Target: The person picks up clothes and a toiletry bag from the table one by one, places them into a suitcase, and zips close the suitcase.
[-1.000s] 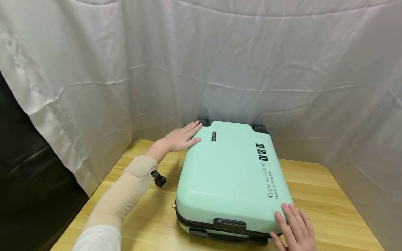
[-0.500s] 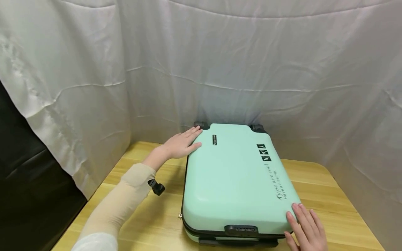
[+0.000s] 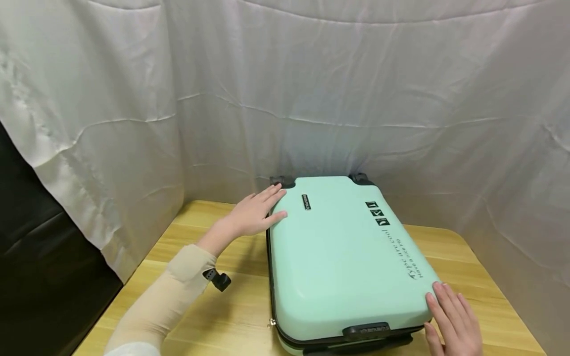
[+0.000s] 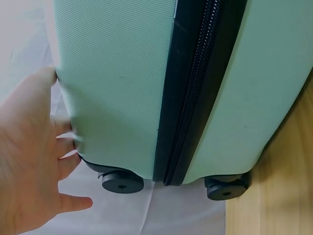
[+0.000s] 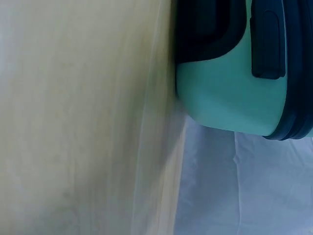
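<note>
A mint-green hard-shell suitcase [image 3: 347,257] lies flat on the table, its wheels at the far end and its combination lock [image 3: 366,330] facing the near side. My left hand [image 3: 255,213] rests with spread, straight fingers on the far left corner, beside a black wheel [image 3: 282,181]. At the near right corner, my right hand [image 3: 456,319] touches the shell with straight fingers. Along the suitcase's side runs a black zipper [image 4: 195,98], plain in the left wrist view. The right wrist view shows the suitcase's near end [image 5: 230,98] but not the hand.
The wooden table [image 3: 445,252] reaches beyond the suitcase on both sides. A pale grey curtain [image 3: 311,89] hangs behind and to the sides, close to the wheels. Black material [image 3: 40,257] is at the far left. A small black device [image 3: 217,279] sits on the left wrist.
The suitcase has turned on the table, its near end swinging to the right. My right hand has moved right along with that corner; my left hand stays at the far left corner, slightly lower in view.
</note>
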Available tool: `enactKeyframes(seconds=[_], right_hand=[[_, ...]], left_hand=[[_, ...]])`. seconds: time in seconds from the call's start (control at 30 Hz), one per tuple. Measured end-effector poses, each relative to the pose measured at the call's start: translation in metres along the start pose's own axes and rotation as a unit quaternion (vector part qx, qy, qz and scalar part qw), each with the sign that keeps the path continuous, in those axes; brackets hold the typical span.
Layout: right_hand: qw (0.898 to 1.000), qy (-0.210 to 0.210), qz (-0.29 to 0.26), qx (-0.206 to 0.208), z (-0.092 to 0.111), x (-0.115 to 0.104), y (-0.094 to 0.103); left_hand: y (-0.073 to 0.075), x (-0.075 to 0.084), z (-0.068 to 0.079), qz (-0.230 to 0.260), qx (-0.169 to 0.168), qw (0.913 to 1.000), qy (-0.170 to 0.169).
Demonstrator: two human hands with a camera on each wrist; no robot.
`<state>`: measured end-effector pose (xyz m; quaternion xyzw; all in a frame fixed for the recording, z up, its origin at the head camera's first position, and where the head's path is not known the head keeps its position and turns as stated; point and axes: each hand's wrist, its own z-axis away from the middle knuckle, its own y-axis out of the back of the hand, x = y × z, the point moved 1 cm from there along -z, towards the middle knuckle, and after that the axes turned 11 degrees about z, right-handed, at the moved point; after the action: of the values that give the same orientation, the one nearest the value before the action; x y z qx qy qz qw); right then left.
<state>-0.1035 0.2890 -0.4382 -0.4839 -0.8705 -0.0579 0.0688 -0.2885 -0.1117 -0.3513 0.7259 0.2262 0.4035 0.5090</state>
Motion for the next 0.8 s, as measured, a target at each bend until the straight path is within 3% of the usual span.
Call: enactKeyframes(seconds=[0.17,0.57,0.8], right_hand=[[1.0,-0.005,-0.006,0.021,-0.001,0.006,-0.001],[0.999,-0.041,0.0,-0.021,-0.011,0.01,0.005],[0.996,-0.066,0.018,-0.055,0.005,0.026,0.005]], left_hand=[[-0.003,0.005,0.01,-0.01,0.021,0.9997,-0.007],[-0.009,0.015,0.026,-0.025,0.039,0.9988,-0.015],[-0.014,0.022,0.039,-0.036,0.06,0.9973,-0.022]])
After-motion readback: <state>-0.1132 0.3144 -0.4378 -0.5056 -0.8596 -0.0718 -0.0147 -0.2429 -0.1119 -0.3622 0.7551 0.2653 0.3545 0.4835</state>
